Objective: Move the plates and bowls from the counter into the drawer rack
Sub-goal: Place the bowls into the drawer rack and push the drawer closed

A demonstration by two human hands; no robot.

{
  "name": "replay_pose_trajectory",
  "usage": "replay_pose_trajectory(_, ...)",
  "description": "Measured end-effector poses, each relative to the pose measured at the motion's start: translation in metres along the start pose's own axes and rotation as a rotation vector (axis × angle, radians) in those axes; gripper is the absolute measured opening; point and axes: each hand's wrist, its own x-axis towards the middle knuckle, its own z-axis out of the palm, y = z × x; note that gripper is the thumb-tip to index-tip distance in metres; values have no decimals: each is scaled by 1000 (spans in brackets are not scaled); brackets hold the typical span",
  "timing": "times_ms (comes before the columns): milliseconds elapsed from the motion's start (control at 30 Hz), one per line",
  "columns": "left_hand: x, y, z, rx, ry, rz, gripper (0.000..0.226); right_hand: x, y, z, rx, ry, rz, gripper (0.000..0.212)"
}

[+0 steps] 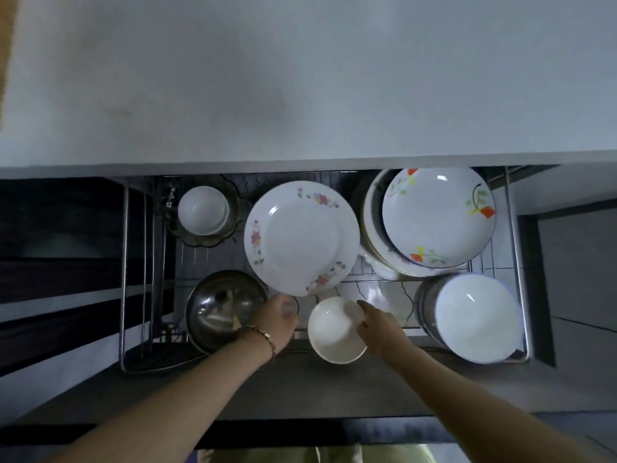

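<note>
Nearest me, my right hand (pixel 380 329) pinches the right rim of the white bowl (pixel 334 330), thumb over the edge. It holds the bowl at the near middle of the drawer rack (pixel 516 248), between the steel pot (pixel 220 309) on the left and the stack of white plates (pixel 477 317) on the right. My left hand (pixel 277 324), just left of the bowl, curls round what looks like a small clear dish (pixel 289 304), though I can't make it out well. I judge this to be the placing step: the bowl needs lowering flat onto the wire beneath, clear of the floral plate (pixel 302 237) just beyond. Being round, the bowl has no long axis, and its mouth faces up at me. Farthest back lies the counter (pixel 300 78).
</note>
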Motion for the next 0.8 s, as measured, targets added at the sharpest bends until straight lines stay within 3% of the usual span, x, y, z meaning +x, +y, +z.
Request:
replay_pose_trajectory(167, 16, -21, -16, -37, 117, -25, 25, 34, -8, 28, 18, 6, 31, 53)
replay_pose_trajectory(533, 32, -30, -37, -85, 104, -18, 19, 49, -22, 46, -45, 86, 88, 50)
replay_pose_trajectory(667, 37, -27, -37, -156, 95, -31, 30, 53, -24, 38, -72, 28, 133, 50)
replay_pose_trajectory(800, 38, -21, -37, -198, 81, -31, 25, 49, -22, 30, -93, -24, 134, 53)
